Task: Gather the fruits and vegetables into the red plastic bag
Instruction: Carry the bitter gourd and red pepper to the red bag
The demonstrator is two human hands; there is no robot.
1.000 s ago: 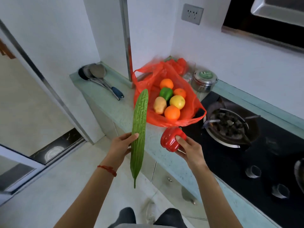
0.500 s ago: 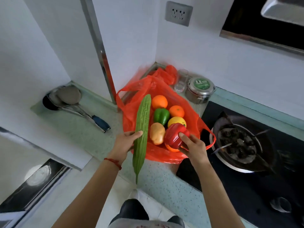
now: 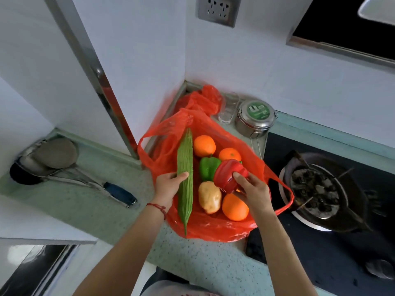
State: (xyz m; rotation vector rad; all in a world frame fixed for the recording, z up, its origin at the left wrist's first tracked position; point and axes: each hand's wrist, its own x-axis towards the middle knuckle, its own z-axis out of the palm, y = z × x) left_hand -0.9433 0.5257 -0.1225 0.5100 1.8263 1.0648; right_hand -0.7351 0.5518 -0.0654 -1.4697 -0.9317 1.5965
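Note:
The red plastic bag [image 3: 213, 228] lies open on the counter in the corner. Inside it I see three oranges, one being [image 3: 204, 145], a green pepper [image 3: 208, 168] and a potato [image 3: 210, 197]. My left hand [image 3: 168, 184] grips a long green bitter gourd [image 3: 185, 176] over the bag's left side. My right hand [image 3: 253, 190] holds a red bell pepper [image 3: 229, 175] above the fruit in the bag.
A steel tin with a green lid [image 3: 255, 117] and a clear glass [image 3: 228, 108] stand behind the bag. A gas burner [image 3: 316, 186] on the black hob is at the right. Ladles and spatulas [image 3: 55, 159] lie at the left on the green counter [image 3: 85, 201].
Both hands moved forward from in front of the counter to over the open bag, carrying the gourd and the red pepper. The view has come closer to the counter.

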